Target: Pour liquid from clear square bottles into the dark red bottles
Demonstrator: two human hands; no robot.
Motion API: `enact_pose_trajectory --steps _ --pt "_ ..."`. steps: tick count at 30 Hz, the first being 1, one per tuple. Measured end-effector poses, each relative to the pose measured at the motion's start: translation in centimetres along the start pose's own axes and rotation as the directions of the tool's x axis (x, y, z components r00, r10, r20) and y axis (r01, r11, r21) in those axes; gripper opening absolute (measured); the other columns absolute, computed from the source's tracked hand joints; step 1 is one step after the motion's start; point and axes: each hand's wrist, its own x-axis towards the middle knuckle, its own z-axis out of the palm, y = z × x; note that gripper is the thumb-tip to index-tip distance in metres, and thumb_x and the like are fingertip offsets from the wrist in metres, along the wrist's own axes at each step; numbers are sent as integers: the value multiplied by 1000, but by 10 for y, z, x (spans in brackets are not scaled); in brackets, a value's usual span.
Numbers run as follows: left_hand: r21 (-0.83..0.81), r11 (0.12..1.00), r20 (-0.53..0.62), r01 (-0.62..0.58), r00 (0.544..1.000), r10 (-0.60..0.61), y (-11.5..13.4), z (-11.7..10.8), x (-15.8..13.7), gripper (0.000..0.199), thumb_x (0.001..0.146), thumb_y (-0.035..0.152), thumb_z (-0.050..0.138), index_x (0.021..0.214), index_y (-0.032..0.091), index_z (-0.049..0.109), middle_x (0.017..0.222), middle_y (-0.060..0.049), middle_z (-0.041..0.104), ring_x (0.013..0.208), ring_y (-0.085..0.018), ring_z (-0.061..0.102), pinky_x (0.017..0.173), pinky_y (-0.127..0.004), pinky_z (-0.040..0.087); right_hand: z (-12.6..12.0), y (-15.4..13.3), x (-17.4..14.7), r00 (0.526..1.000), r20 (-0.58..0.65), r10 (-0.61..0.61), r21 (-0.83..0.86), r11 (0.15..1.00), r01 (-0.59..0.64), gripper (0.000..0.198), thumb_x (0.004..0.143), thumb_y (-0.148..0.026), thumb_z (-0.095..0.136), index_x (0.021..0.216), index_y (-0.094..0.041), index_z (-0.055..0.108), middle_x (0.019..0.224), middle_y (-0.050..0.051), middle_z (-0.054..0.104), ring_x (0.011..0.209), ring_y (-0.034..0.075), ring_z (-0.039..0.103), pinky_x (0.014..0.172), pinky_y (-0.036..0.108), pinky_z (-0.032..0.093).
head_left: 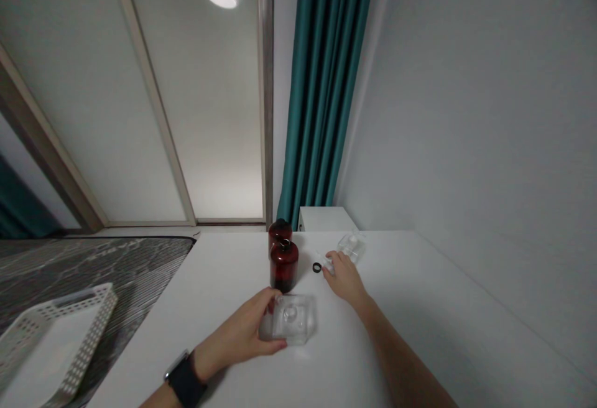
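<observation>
My left hand [245, 328], with a dark watch on its wrist, grips a clear square container [295, 321] by its left side, thumb and fingers apart around it. A round shape shows in the container's middle. Farther back, my right hand [346, 278] has its fingertips closed on a small clear piece [328, 265], whose kind I cannot make out. A black ring [317, 267] lies just left of those fingertips. Behind the right hand is another clear container [352, 245]. Two dark red-brown bottles [284, 269] stand one behind the other beyond my left hand.
Everything rests on a white table [224, 293]. A white perforated basket [96, 321] is on the grey patterned floor covering to the left. Beyond the table's far edge are a white cabinet [326, 217] and a green curtain [326, 84]. A wall runs along the right.
</observation>
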Motion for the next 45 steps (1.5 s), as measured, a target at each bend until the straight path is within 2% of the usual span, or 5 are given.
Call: enact_pose_trajectory --steps 8,15,18,29,45 --pt "26 1000 -8 -9 1000 10 3 -4 0 62 68 24 79 123 22 49 110 -7 61 94 -26 60 84 -39 51 -6 -9 6 980 -171 101 181 981 -70 17 84 -22 52 101 -21 50 92 8 63 85 25 62 75 37 50" --pt "257 956 -49 -138 987 156 8 -30 -2 64 70 46 79 123 20 54 107 -9 62 95 -30 59 82 -40 49 -39 -63 -4 952 -305 -21 404 903 150 14 91 -28 49 104 -22 52 96 5 58 91 22 59 83 36 50" --pt "308 939 -98 -154 976 193 5 -40 -5 66 75 51 72 128 18 52 106 -11 62 95 -30 59 83 -41 48 -49 -87 -16 925 -378 -43 579 768 273 12 94 -26 49 103 -22 55 90 4 57 82 21 58 74 33 48" --pt "374 915 -124 -153 969 212 2 -45 -5 66 79 61 65 128 17 53 103 -11 62 93 -30 57 81 -41 45 -48 -103 -30 926 -249 -285 549 745 378 8 90 -21 49 92 -22 56 82 2 55 76 20 57 68 32 47" --pt "190 981 -198 28 980 10 2 -10 0 52 67 31 79 108 20 49 101 -7 62 92 -27 60 82 -40 50 -24 -117 -42 918 -7 -397 553 763 334 41 88 -9 53 125 -24 57 112 8 62 106 22 61 94 38 53"
